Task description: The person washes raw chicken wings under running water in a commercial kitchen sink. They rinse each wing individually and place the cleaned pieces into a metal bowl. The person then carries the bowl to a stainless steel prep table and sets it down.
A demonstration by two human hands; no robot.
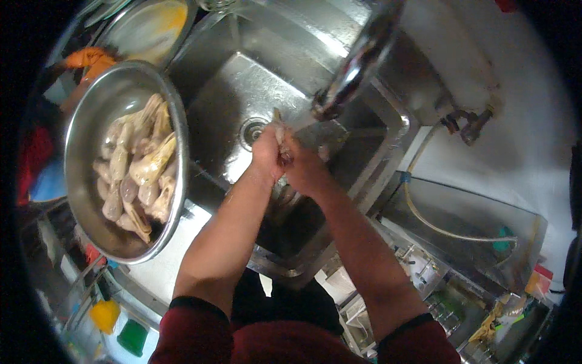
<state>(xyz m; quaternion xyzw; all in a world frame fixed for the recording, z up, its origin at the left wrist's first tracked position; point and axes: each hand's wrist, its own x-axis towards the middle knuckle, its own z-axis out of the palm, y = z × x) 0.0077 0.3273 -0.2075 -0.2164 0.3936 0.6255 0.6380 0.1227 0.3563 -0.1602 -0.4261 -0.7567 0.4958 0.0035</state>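
Both of my hands are together over the stainless steel sink (213, 109), below the chrome faucet (350, 68). Water runs from the spout toward them. My left hand (266, 152) and my right hand (304, 159) grip a pale piece of raw poultry (278, 132); fingers hide most of it. Under my wrists, other pale pieces (287, 194) show low in the sink, too shaded to make out fully. The drain (253, 133) lies just left of my hands. A large steel bowl (127, 70) at left holds several raw poultry pieces (150, 168), mostly leg parts.
Behind the bowl stands a metal basin (150, 29) with a yellowish patch. To the right, a hose (423, 223) hangs from a wall tap (473, 123). Yellow (104, 315) and green (132, 336) plastic items are at lower left. An orange cloth-like item (91, 58) is beside the bowl.
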